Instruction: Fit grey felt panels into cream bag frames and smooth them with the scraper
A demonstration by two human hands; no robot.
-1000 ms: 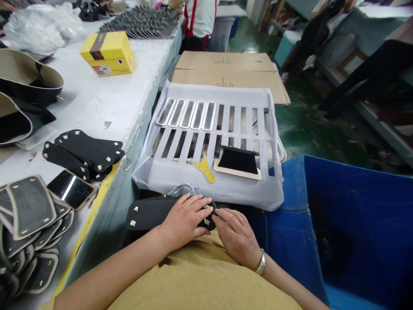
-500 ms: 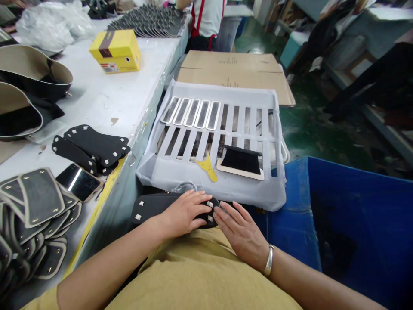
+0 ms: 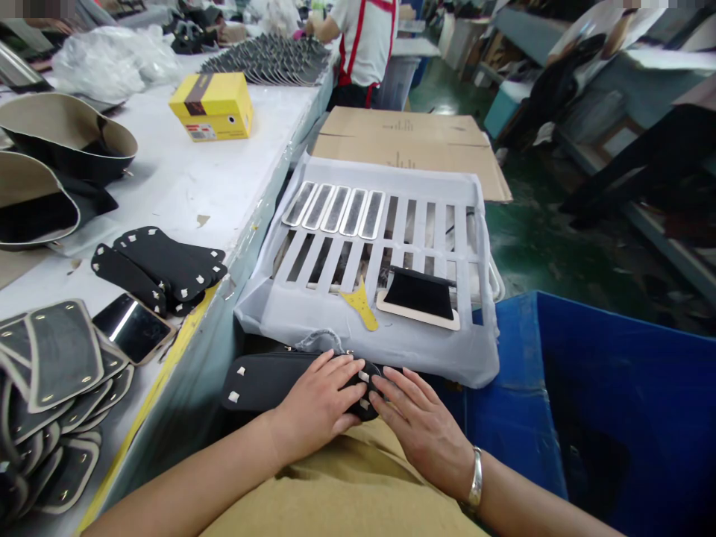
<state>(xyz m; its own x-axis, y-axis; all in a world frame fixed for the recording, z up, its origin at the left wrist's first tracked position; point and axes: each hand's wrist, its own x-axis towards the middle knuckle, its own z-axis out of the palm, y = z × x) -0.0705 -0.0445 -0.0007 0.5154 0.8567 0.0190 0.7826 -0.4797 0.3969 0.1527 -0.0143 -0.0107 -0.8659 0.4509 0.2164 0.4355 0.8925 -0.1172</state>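
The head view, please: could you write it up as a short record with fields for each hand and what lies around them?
left hand: left hand lies flat on the black strap piece, fingers spread
right hand: right hand touches the strap's rounded end, fingers extended
strap: black, with small metal tabs, on the person's lap
ahead: slotted white template carrying a yellow cutout and a black pad
left side: white table with stacked black straps, yellow box, phone
right side: blue bin

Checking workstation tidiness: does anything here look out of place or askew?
A phone lies among the stacked black pieces on the table edge. A yellow scrap sits loose on the white slotted tray. Nothing looks spilled or damaged.
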